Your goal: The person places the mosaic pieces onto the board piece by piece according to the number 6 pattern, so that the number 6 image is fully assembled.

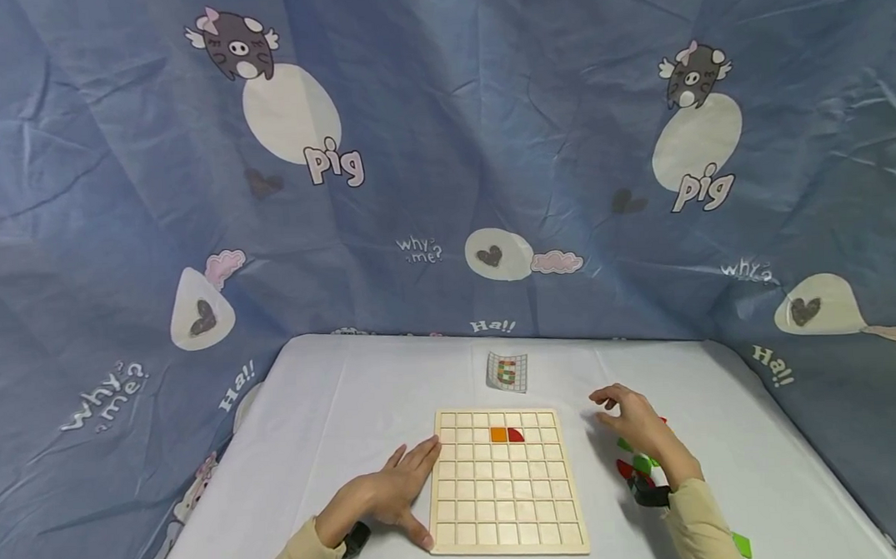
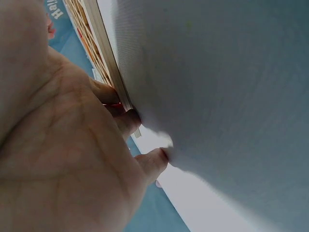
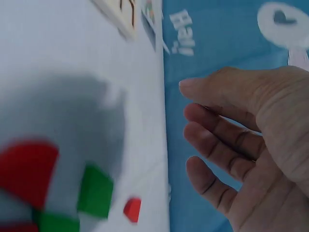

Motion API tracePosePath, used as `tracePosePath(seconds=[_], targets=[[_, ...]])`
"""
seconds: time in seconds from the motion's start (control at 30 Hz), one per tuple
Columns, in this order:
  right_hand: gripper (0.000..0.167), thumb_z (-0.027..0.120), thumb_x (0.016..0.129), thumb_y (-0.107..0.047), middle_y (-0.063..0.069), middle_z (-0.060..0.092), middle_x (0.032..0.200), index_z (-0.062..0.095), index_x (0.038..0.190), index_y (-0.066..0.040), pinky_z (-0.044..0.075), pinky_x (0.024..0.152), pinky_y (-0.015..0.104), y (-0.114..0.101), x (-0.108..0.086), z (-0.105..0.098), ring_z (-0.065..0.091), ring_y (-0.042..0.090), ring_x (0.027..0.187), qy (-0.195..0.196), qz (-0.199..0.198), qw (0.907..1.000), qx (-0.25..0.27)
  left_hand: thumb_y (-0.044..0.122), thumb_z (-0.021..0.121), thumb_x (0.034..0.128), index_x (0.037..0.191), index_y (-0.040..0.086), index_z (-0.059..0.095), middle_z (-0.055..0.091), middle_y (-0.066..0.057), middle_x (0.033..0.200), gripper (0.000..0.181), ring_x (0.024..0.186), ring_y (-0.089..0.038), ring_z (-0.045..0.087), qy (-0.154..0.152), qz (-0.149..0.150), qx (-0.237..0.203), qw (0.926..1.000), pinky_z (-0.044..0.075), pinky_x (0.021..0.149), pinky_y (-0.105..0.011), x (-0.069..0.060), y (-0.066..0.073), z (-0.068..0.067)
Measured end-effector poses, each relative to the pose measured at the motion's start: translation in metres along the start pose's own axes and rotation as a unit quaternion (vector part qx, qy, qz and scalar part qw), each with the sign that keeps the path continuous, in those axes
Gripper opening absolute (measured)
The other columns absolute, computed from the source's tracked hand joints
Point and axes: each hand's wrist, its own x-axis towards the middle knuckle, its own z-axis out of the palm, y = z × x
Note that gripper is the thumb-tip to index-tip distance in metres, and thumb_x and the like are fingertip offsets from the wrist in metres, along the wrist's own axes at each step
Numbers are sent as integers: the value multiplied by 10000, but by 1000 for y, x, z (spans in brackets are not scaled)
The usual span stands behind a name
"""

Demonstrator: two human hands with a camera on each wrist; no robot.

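A pale wooden grid board (image 1: 504,495) lies on the table, an orange square tile (image 1: 498,434) and a red quarter-round tile (image 1: 516,435) side by side in its upper cells. Along the board's left edge rests my left hand (image 1: 391,489), fingers spread and the thumb at the lower corner. The left wrist view shows fingertips (image 2: 129,121) against the board's side. My right hand (image 1: 638,425) is raised over the table right of the board, fingers loosely bent, holding nothing in the right wrist view. Beneath it lie red tiles (image 3: 30,166) and green tiles (image 3: 95,192), partly hidden by the arm in the head view.
A small printed card (image 1: 508,372) with a coloured grid pattern stands behind the board. One green tile (image 1: 742,545) lies apart near the right sleeve. The white table (image 1: 333,409) is backed by a blue patterned cloth (image 1: 414,189).
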Motion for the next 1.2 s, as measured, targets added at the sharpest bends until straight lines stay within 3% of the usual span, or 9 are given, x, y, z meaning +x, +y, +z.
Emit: tracePosePath(seconds=[0.27,0.37,0.63,0.93,1.2], targets=[[287,681,860,-39,142,649,1066,658,1139,21,519,765,429,25,-8,-16,618,300,936,322,307,9990,-63,610,827,584,1536,-11,39,12,-163,1625,1383,1510,-271,38,-19,-19,-16,10000,55,1210,-545,-2,2,-2],[296,672,867,-51,167,636,1076,651,1154,23,540,684,391,32,-11,-20,613,340,967,310,445,9985,-65,607,830,585,1536,-11,42,16,-162,1625,1381,1510,-271,39,-17,-24,-26,10000,56,1210,-545,-2,2,-2],[340,669,861,-60,217,621,1090,624,1173,68,516,815,534,46,-16,-23,594,399,1012,168,813,9964,-197,619,821,590,1538,-5,39,16,-157,1626,1378,1511,-269,36,-23,-34,4,10000,59,1211,-543,-1,1,0],[367,621,830,3,214,607,1075,613,1190,76,528,680,336,57,-13,-15,594,264,880,-186,1278,9916,-105,611,829,585,1537,-8,36,15,-162,1625,1384,1510,-276,37,-15,-40,-25,10000,54,1212,-543,-1,1,0],[336,680,824,-2,168,595,969,640,1147,80,512,685,350,58,-8,-6,562,239,833,-175,1444,9891,-215,618,825,582,1537,-7,32,10,-159,1626,1390,1510,-273,34,9,-36,23,10000,55,1212,-542,1,0,1]])
